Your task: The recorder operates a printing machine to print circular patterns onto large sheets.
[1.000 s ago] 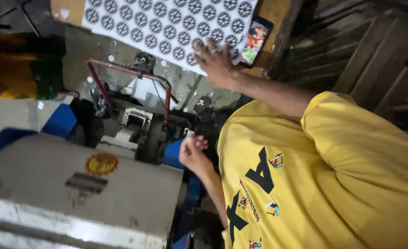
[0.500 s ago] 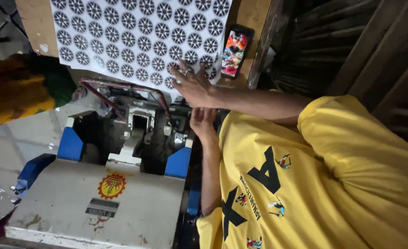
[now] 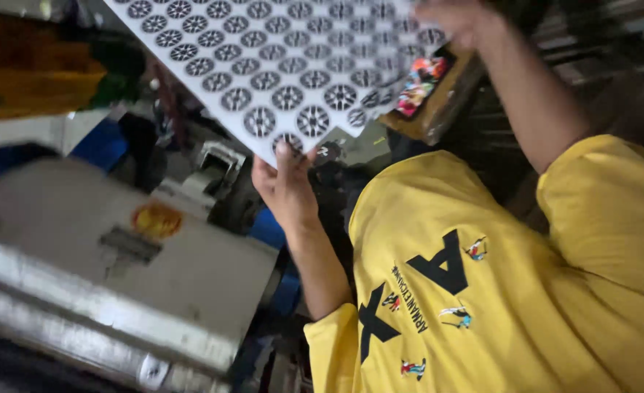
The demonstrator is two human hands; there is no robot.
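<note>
Both hands — left hand (image 3: 287,182), right hand (image 3: 459,18) seemingly — grip the patterned sheet (image 3: 278,58).

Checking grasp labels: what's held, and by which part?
Both hands hold the white patterned sheet: left hand at its near lower edge, right hand at its far edge.

One patterned sheet (image 3: 278,65) pinched between two hands, left (image 3: 287,185) at its lower corner, right (image 3: 456,18) at its far edge, one phone (image 3: 420,87) just under the right grip, one grey machine (image 3: 118,255) below the left
</note>
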